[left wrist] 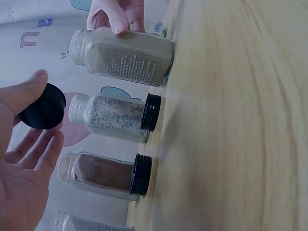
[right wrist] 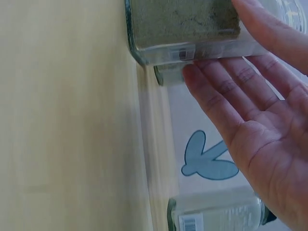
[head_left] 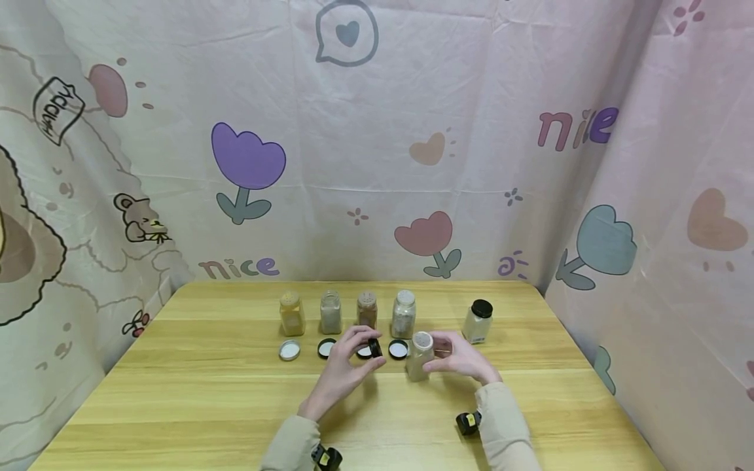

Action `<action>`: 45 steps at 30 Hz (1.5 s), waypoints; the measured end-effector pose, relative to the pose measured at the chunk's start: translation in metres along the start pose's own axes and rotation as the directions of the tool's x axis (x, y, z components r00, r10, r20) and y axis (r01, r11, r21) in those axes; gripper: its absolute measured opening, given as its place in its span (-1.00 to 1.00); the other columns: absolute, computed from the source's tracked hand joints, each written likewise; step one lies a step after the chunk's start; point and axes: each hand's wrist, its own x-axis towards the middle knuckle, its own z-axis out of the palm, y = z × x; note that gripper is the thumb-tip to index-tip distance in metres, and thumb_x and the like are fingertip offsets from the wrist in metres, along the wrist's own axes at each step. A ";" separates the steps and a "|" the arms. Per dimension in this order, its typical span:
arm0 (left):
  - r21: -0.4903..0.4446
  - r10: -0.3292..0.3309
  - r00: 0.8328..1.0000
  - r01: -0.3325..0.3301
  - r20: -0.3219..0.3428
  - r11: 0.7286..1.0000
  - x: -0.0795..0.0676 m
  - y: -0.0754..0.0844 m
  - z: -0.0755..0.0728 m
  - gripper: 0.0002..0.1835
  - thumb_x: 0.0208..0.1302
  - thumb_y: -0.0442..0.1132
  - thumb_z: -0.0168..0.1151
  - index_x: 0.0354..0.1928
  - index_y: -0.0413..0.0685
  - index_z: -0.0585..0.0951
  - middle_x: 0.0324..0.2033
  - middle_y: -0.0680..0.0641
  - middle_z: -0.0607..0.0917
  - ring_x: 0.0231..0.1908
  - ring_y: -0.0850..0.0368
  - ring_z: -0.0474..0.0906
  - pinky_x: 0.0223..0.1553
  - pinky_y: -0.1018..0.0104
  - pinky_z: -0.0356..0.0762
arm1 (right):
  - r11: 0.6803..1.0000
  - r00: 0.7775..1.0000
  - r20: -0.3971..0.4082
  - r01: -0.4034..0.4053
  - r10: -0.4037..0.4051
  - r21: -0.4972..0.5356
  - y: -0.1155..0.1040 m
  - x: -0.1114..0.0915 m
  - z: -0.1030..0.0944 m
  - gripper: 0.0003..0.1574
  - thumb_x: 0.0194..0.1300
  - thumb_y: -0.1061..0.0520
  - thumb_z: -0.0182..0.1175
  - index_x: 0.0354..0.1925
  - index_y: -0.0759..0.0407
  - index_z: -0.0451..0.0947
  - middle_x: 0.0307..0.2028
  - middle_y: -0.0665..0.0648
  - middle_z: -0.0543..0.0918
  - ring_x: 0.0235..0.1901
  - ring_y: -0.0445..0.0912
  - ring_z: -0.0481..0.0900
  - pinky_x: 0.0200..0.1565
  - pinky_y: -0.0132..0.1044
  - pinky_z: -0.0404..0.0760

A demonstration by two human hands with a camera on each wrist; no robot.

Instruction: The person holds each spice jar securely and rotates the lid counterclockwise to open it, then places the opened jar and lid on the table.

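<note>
My left hand [head_left: 346, 366] pinches a small black screw cap [head_left: 375, 348] between thumb and fingers, held on edge above the table. To its right, my right hand [head_left: 464, 358] grips an upright, uncapped glass jar [head_left: 419, 365] of grey-green powder, thumb on the near side and fingers behind. The left wrist view shows the cap [left wrist: 44, 108] level with the jar's mouth but apart from it. Close behind stand an open jar of grey-white flakes [head_left: 403, 319] and one of brown powder [head_left: 367, 311]. Black lids [head_left: 398, 349] lie in front of them.
Farther left are an open jar of yellow powder [head_left: 292, 318] and another of greyish contents [head_left: 330, 316], with lids [head_left: 289, 350] lying before them. A black-capped jar [head_left: 478, 322] stands at the back right. A printed curtain [head_left: 353, 163] hangs behind the wooden table [head_left: 194, 392].
</note>
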 end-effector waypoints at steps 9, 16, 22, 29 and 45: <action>-0.065 -0.081 0.995 0.084 0.049 0.994 -0.001 0.002 0.002 -0.60 -0.03 -0.36 0.59 -0.11 -0.13 0.65 -0.03 -0.17 0.69 -0.01 0.00 0.66 0.14 0.31 0.70 | 0.999 0.997 -0.072 -0.042 0.042 -0.006 0.004 -0.007 -0.011 -0.15 0.20 0.25 0.40 0.36 0.50 0.30 0.27 0.52 0.49 0.31 0.43 0.42 0.41 0.31 0.34; -0.056 -0.139 0.987 0.143 0.076 0.988 -0.003 0.003 0.008 -0.62 -0.04 -0.35 0.60 -0.15 -0.12 0.66 -0.05 -0.16 0.68 -0.04 -0.04 0.67 0.10 0.26 0.72 | 0.998 0.991 -0.121 -0.065 0.062 -0.021 0.006 -0.008 -0.014 -0.13 0.20 0.25 0.38 0.38 0.50 0.27 0.30 0.52 0.46 0.33 0.43 0.40 0.41 0.31 0.33; 0.018 -0.149 0.987 0.148 0.065 0.989 -0.003 0.002 0.016 -0.55 -0.06 -0.33 0.61 -0.08 -0.18 0.66 -0.10 -0.12 0.73 -0.08 -0.05 0.70 0.09 0.17 0.73 | 0.994 0.982 -0.165 -0.100 0.093 -0.032 0.006 -0.003 -0.016 -0.13 0.23 0.28 0.36 0.39 0.52 0.23 0.32 0.53 0.42 0.34 0.43 0.38 0.42 0.29 0.33; 0.078 -0.181 0.981 0.175 0.068 0.981 -0.001 0.003 0.024 -0.44 -0.05 -0.25 0.61 0.04 -0.22 0.64 -0.05 -0.15 0.76 -0.04 -0.05 0.68 0.11 0.01 0.68 | 0.990 0.963 -0.239 -0.134 0.123 -0.031 0.006 0.002 -0.019 -0.11 0.20 0.34 0.33 0.40 0.55 0.18 0.34 0.57 0.37 0.37 0.45 0.32 0.46 0.30 0.26; 0.088 -0.166 0.979 0.156 0.122 0.984 0.003 -0.001 0.044 -0.48 0.00 -0.31 0.57 0.04 -0.27 0.62 -0.05 -0.23 0.76 -0.04 -0.11 0.72 0.11 0.13 0.71 | 0.981 0.924 -0.336 -0.192 0.180 -0.001 0.009 0.017 -0.017 -0.08 0.22 0.44 0.21 0.46 0.47 0.08 0.38 0.55 0.31 0.41 0.45 0.26 0.48 0.29 0.22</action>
